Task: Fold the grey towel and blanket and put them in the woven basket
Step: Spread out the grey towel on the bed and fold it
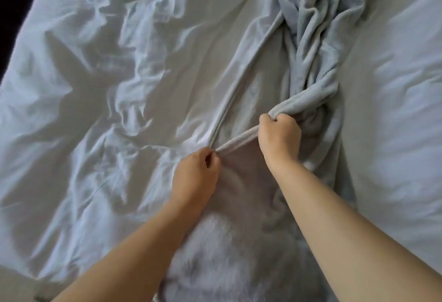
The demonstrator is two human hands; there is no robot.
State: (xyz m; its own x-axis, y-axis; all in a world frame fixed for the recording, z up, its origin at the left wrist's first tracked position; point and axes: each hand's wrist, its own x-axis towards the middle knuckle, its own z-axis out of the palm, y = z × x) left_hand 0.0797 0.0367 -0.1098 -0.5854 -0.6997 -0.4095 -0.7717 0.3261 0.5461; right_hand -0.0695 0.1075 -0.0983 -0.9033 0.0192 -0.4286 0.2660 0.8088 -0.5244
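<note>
1. Progress: early. No fold made yet as far as visible. The blanket (318, 45) lies bunched and twisted, not flat. Judged step: getting hold of an edge and stretching it to start the 1st fold.
2. L hand (197, 172): fingers curled in, thumb + forefinger pinching the hem (239, 140) at what looks like a corner, low over the bed.
3. R hand (279, 134): fist closed round the same hem plus a thick gather of cloth. Knuckles up, fingers pressed together, tips hidden in the fabric.
4. Hem runs taut btw the 2 hands over a short span; hands near each other, not touching.
5. Where: blanket is on the bed, on top of the white sheet (95, 86). It runs ropey and wrinkled from top right of view, down past the R hand, to bottom centre under both forearms.
6. Look: pale grey, plush fleecy nap, soft, with a thick rolled edge. Lower part is blurred. Could be the towel instead, can't tell for sure; only 1 grey cloth shows.
7. Left to do (judgement): spread it flat, fold it, do the same w/ the 2nd cloth, put both in the basket. Basket and 2nd cloth not in view.
8. Sheet: heavily creased on the left, smoother and puffier on the right.
</note>
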